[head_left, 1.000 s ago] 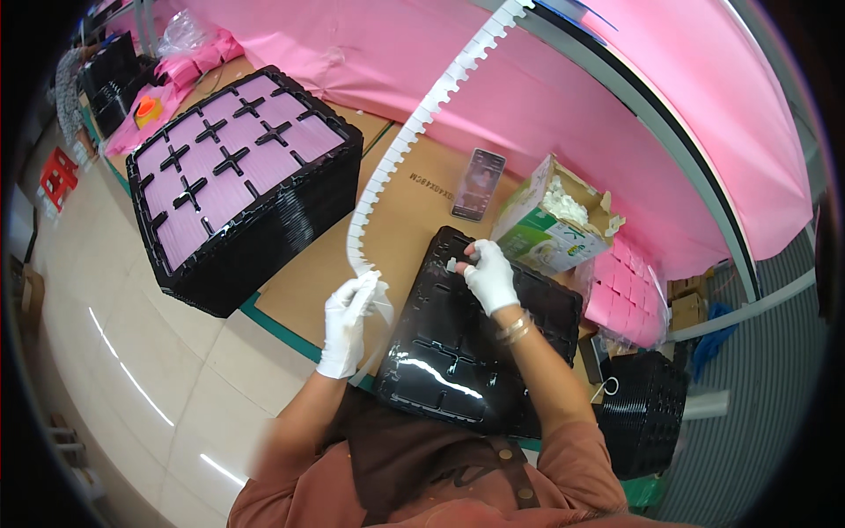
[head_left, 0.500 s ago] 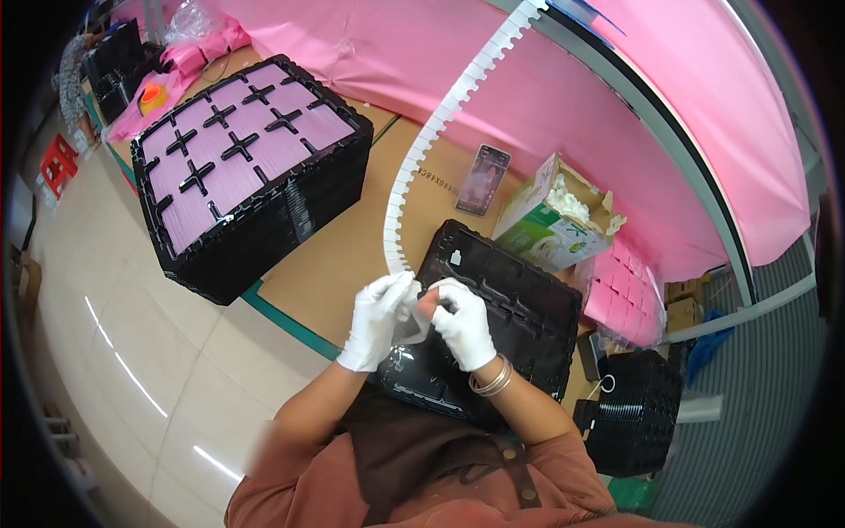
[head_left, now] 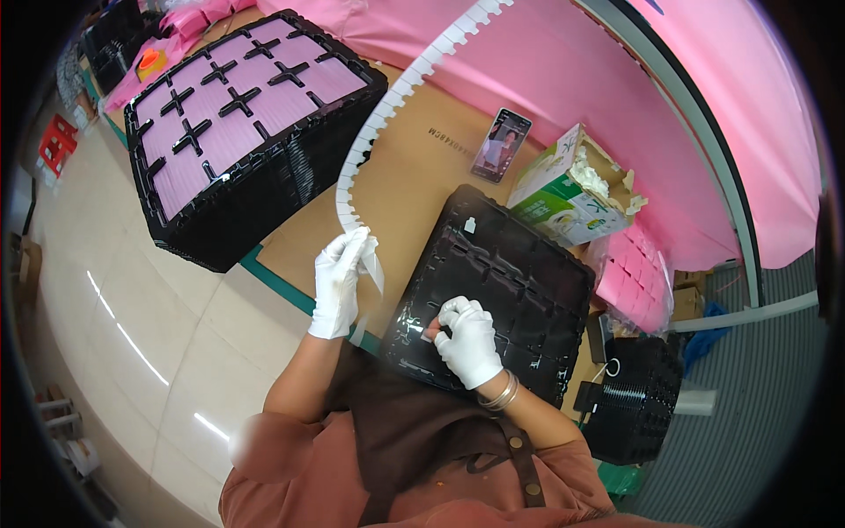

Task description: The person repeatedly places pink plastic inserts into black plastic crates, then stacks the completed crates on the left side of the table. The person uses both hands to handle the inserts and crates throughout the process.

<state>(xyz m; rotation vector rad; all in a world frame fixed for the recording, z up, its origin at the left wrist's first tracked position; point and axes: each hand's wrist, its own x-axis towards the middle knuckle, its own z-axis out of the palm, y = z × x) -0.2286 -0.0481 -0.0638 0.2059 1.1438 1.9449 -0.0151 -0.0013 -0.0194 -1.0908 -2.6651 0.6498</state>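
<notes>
My left hand (head_left: pixel 336 280), white-gloved, pinches the lower end of a long white label strip (head_left: pixel 377 119) with a notched edge. Above the hand the strip curves up to the far edge; a loose tail of it hangs below the fingers. My right hand (head_left: pixel 471 345), also gloved but with a bare fingertip showing, is closed over the near left part of a black plastic tray (head_left: pixel 519 304). At its fingertips is a small pale piece (head_left: pixel 428 335), seemingly a sticker. A small white sticker (head_left: pixel 470 225) sits on the tray's far left corner.
A tall black tray stack (head_left: pixel 255 189) with pink-lilac contents stands at left on the cardboard-covered table (head_left: pixel 400 163). Behind the tray are a lit phone (head_left: pixel 502 145) and an open green-white box (head_left: pixel 568 194) of crumpled white scraps. Wrapped pink trays (head_left: pixel 635 275) lie at right, above another black stack (head_left: pixel 635 409).
My hands have moved apart: the left went left and up with the strip, the right moved down and right over the tray with a small pale piece. The whole view has shifted slightly.
</notes>
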